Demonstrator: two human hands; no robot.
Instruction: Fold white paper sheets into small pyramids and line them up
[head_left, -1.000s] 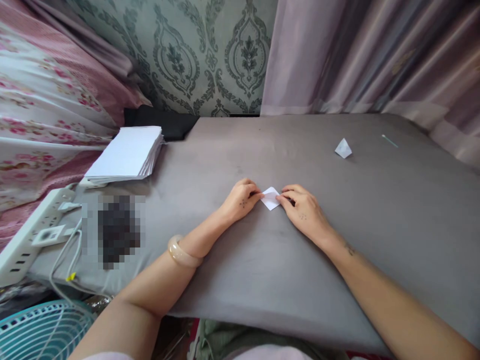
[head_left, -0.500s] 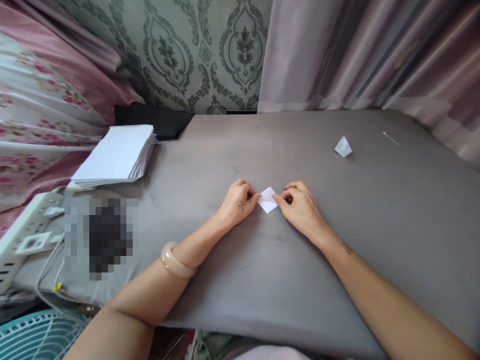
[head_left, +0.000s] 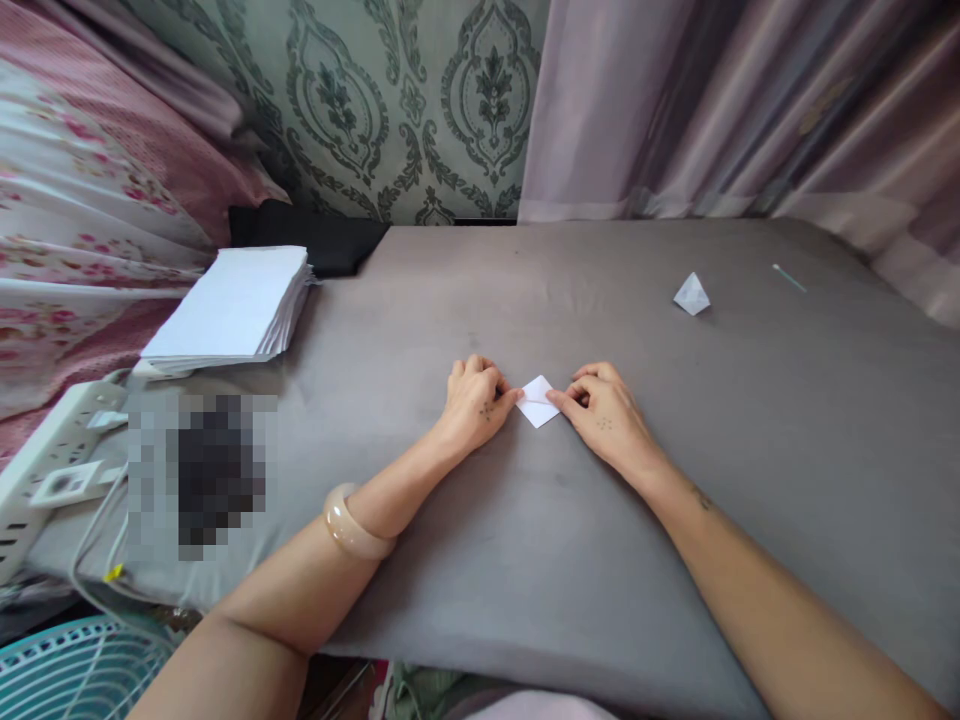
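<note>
A small white folded paper lies in a diamond shape on the grey cloth, with a crease or flap edge running across its middle. My left hand pinches its left corner, thumb on top and fingers curled. At the opposite corner my right hand grips the paper the same way, its thumb pressing near the edge. Farther back on the right stands a folded paper shape with pointed corners, apart from both hands.
A thick stack of white paper sits at the left, before a black flat item. A power strip with plugs and cables lines the left edge. A thin cotton-swab-like stick lies far right. A blue fan grille shows below left.
Almost nothing differs. Both hands keep hold of the paper's corners, and the whole view has shifted slightly.
</note>
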